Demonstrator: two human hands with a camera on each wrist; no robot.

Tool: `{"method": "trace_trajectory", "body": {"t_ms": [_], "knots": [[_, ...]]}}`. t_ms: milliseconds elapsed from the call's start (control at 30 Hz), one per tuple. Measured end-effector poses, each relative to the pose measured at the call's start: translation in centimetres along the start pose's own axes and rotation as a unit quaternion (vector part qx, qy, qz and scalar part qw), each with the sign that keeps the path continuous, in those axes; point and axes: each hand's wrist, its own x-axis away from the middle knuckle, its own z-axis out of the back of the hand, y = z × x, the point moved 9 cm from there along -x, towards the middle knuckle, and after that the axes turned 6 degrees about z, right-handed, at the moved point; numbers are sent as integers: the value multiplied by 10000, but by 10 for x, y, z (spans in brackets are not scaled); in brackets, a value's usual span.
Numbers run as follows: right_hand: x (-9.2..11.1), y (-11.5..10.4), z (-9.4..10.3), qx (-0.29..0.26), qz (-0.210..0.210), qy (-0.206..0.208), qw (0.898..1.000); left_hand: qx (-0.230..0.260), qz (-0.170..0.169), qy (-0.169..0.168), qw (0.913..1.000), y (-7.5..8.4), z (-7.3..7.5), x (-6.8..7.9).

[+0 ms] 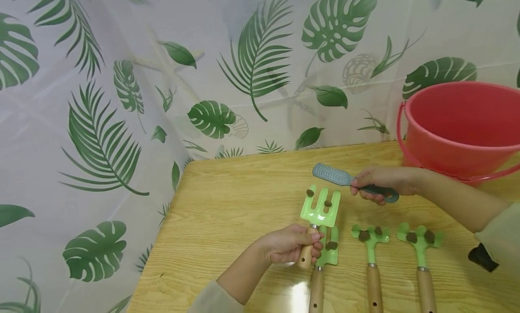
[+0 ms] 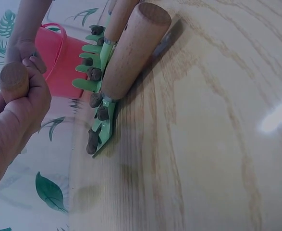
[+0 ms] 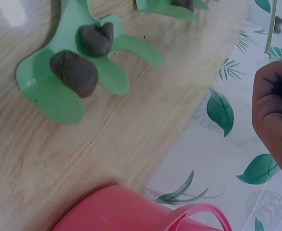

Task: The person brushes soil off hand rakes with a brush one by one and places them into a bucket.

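Note:
My left hand (image 1: 289,245) grips the wooden handle of a small green garden fork (image 1: 319,216), held up above the table with its tines pointing away. Brown clumps stick to two of its tines. In my right hand (image 1: 383,179) is a grey brush (image 1: 331,174), gripped by its dark handle, its textured head just beyond the fork's tines and apart from them. Partly hidden behind the left hand, a second green tool (image 1: 334,259) with tines lies on the table. Beside it lie two green hand rakes, a nearer one (image 1: 371,249) and a right one (image 1: 421,252), both carrying brown clumps.
A red bucket (image 1: 459,155) with a red handle stands at the back right, behind the right forearm. The wooden table (image 1: 219,200) meets a leaf-printed sheet (image 1: 162,105) at its back and left edges. A small black object (image 1: 482,258) shows by the right sleeve.

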Motion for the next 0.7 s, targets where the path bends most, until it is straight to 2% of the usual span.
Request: {"method": "trace_trajectory", "body": {"t_ms": [167,333,700], "knots": [[3,-4,5,-175,-24,42,9998,29,7,-13,10000,0,0,1],[4,-9,0,-244,128,-143,9995,45,11,-33,10000,0,0,1],[7,-23,-34,-79,386,-593,9975,46,20,-11,10000,0,2,-1]]}}
